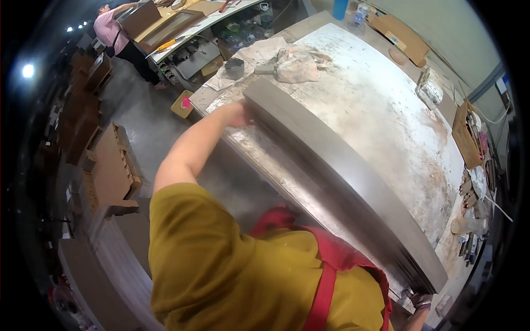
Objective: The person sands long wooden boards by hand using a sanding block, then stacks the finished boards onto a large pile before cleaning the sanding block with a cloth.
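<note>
One long board [342, 158] is resting along the near side of a dusty surface [386, 121]

The person's left hand [240, 114] is touching the board's end at the upper left; the board is partly hiding its fingers, so I cannot tell whether they are gripping. The right hand [422, 300] is reaching the opposite end, at the lower right; its fingers are showing too small and dark to tell how far they are closing.

Beyond the left hand, a crumpled cloth [298, 64] is lying on the surface, and a dark cup [234, 68] is standing near it. A wooden tray [465, 138] is sitting along the right edge, holding small things. Cardboard [397, 34] is lying toward the far edge. Well apart, at the upper left, another person [109, 28] in pink is standing and reaching toward a brown wooden piece [140, 20].
</note>
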The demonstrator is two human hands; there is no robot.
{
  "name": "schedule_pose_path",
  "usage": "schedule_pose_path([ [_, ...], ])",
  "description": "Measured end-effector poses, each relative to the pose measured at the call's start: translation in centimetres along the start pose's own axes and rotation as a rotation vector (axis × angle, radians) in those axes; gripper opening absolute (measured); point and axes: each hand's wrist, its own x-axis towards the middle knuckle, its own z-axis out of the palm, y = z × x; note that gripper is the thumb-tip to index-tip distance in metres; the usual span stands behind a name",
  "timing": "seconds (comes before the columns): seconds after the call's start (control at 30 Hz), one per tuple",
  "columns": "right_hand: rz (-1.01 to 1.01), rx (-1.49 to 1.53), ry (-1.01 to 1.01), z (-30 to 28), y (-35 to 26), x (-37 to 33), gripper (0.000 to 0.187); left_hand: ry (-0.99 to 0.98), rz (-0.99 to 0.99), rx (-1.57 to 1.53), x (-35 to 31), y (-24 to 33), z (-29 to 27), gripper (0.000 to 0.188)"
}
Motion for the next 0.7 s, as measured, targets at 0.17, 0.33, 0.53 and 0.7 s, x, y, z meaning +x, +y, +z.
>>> schedule_pose_path([
  [0.17, -0.078, 0.021, 0.129, 0.3, -0.3, 0.4, 0.065, -0.137, 0.272, 0.380, 0.9, -1.3, -4.5, 0.023],
  [0.33, -0.043, 0.029, 0.120, -0.3, 0.1, 0.6, 0.065, 0.041, 0.100, -0.023, -4.5, -3.7, 0.1, 0.023],
  [0.53, -0.018, 0.044, 0.110, -1.3, 0.2, 1.5, 0.064, 0.078, 0.064, -0.067, -10.6, -8.7, 1.8, 0.025],
  [0.7, -0.004, 0.088, 0.124, -1.5, 0.3, 1.9, 0.064, 0.164, 0.043, -0.055, -14.0, -10.2, 4.3, 0.028],
])
